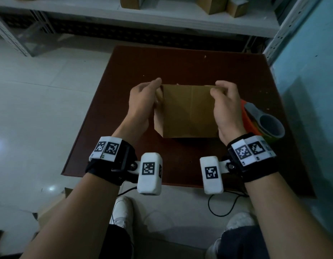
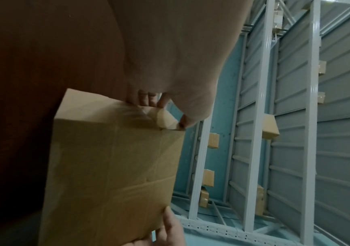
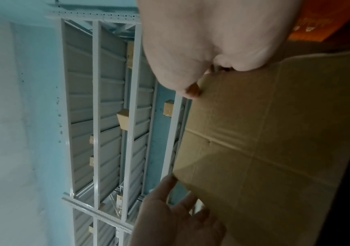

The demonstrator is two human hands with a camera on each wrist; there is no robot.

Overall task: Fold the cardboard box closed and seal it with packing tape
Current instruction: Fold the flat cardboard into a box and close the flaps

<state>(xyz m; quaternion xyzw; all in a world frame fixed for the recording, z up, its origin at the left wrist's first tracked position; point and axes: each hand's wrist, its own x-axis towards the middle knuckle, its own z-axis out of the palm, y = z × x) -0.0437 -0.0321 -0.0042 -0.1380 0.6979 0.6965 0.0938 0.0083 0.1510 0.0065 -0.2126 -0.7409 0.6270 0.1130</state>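
Note:
A brown cardboard box (image 1: 188, 111) sits between my two hands over the dark brown table (image 1: 180, 64), its creased top face shut and turned toward me. My left hand (image 1: 156, 90) pinches the box's far left corner, thumb on top and fingers curled behind. In the left wrist view that pinch (image 2: 169, 114) sits at a small folded bit of cardboard on the box (image 2: 110, 166). My right hand (image 1: 217, 88) grips the far right corner the same way; in the right wrist view its thumb (image 3: 193, 91) presses the box (image 3: 264, 141) edge. An orange and grey tape dispenser (image 1: 262, 122) lies right of the box.
White metal shelving (image 1: 162, 17) with small cardboard boxes stands behind the table, and a blue wall (image 1: 311, 71) runs along the right. Pale tiled floor (image 1: 40, 90) spreads to the left. A black cable (image 1: 218, 202) loops below the table's near edge.

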